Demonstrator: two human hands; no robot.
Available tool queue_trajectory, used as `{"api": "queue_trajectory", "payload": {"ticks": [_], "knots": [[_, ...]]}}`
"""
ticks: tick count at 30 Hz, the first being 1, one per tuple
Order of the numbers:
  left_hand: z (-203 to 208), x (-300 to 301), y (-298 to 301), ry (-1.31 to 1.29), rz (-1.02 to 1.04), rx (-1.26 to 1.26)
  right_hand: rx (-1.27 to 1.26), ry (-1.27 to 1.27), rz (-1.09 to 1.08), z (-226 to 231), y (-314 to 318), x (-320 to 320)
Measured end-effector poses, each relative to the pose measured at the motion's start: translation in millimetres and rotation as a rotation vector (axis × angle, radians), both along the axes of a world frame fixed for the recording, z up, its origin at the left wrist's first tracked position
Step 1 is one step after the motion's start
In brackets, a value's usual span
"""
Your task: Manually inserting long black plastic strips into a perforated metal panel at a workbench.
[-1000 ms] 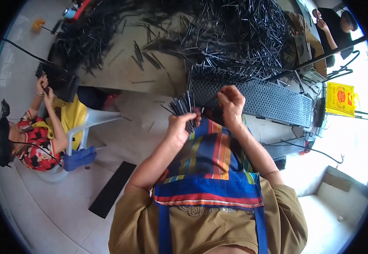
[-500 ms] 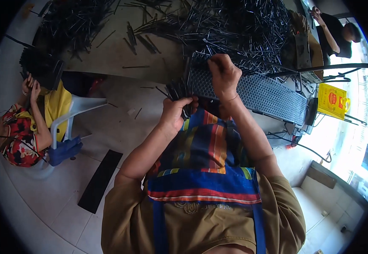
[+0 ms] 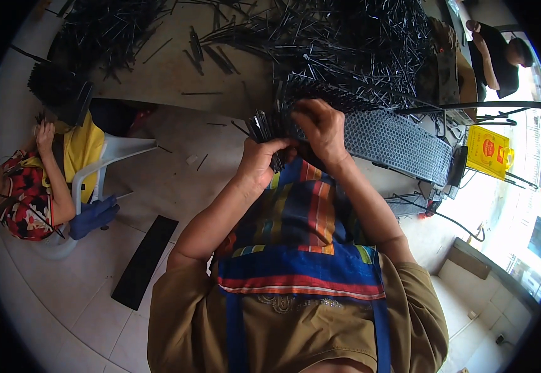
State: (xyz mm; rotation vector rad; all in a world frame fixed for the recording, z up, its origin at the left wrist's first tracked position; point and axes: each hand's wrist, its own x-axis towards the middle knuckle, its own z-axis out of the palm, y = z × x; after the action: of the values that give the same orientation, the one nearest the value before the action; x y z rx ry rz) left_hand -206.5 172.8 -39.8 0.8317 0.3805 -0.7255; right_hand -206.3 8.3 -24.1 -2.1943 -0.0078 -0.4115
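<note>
My left hand (image 3: pixel 259 160) is closed around a bundle of thin black strips (image 3: pixel 260 127), whose ends stick up above the fist. Close to its right, my right hand (image 3: pixel 324 132) is held with thumb and fingers pinched together. Whatever may be between those fingertips is too small and dark to make out. Beneath the right hand lies a long grey panel (image 3: pixel 401 138) full of small holes, slanting away to the right. Dark strips (image 3: pixel 339 93) line the far left part of this panel.
A big heap of black strips (image 3: pixel 370 46) covers the table (image 3: pixel 171 81) beyond the panel. At left a person (image 3: pixel 37 193) sits on a white chair (image 3: pixel 118 163); another person (image 3: pixel 494 59) is at far right. A yellow bag (image 3: pixel 489 151) hangs at right. A black board (image 3: pixel 146 262) lies on the floor.
My right hand has come down and left from above the panel, closer to the bundle. The left hand stays nearly in place, still gripping the strips.
</note>
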Motion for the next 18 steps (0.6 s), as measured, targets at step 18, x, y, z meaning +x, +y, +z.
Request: {"api": "queue_trajectory", "payload": {"ticks": [18], "knots": [[-5.5,-4.9,2.4,0.058,0.012,0.178,0.134,-0.155,-0.269,9.4,-8.8,12.3]]}}
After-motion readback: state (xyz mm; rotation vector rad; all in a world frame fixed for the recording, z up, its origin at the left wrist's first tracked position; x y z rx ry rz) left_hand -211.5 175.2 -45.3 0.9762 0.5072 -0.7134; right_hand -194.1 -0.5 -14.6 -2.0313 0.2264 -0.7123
